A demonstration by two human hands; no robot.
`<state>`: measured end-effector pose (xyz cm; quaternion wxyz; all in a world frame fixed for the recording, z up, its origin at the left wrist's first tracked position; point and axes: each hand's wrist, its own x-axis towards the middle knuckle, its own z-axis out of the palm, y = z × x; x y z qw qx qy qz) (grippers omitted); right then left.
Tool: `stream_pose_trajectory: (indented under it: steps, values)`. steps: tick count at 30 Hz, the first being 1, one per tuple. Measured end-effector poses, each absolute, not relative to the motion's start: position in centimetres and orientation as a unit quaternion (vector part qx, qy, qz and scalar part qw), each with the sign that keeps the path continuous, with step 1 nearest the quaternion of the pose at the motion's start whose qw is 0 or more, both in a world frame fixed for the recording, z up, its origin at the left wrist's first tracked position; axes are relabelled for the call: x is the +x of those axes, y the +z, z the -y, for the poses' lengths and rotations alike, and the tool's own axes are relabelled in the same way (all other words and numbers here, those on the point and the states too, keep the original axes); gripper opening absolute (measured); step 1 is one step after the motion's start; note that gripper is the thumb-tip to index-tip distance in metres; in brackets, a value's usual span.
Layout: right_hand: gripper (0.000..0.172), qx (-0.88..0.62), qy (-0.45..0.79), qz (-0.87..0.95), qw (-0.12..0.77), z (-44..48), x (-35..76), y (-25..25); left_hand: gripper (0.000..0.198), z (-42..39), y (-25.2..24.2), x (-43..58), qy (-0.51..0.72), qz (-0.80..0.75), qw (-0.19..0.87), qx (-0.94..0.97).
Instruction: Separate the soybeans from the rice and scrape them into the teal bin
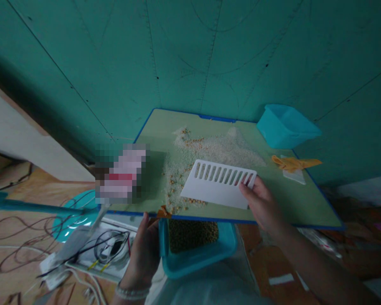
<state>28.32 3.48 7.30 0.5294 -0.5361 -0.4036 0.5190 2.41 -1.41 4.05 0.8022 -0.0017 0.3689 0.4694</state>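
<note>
A white slotted plastic scraper is held by its right end in my right hand, over the green board. Around its left end and behind it spread pale grains mixed with small tan pellets. Below the board's front edge, my left hand grips the left side of a turquoise tray, its thumb pointing up. Brown and dark pellets fill the inside of that tray. Part of the left hand's fingers is hidden by the tray.
A turquoise bin stands at the board's back right corner, with an orange cloth in front of it. A blurred pink package is at the left edge. Cables and a white box lie lower left. A green wall rises behind.
</note>
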Motion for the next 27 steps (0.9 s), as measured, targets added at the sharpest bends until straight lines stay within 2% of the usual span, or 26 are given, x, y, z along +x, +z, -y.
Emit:
stream_pose_trajectory:
  steps: [5, 15, 27]
  values:
    - [0.025, -0.533, 0.527, 0.405, 0.524, -3.16, 28.0, 7.57, 0.052, 1.15, 4.43, 2.85, 0.475, -0.368, 0.799, -0.033]
    - [0.033, -0.542, 0.508, 0.4, 0.537, -3.81, 28.22, 7.2, 0.048, 1.34, 4.0, 2.6, 0.476, -0.363, 0.801, -0.013]
    - [0.03, -0.55, 0.522, 0.405, 0.512, -3.03, 27.91, 7.51, 0.049, 1.18, 4.49, 2.74, 0.486, -0.361, 0.796, -0.001]
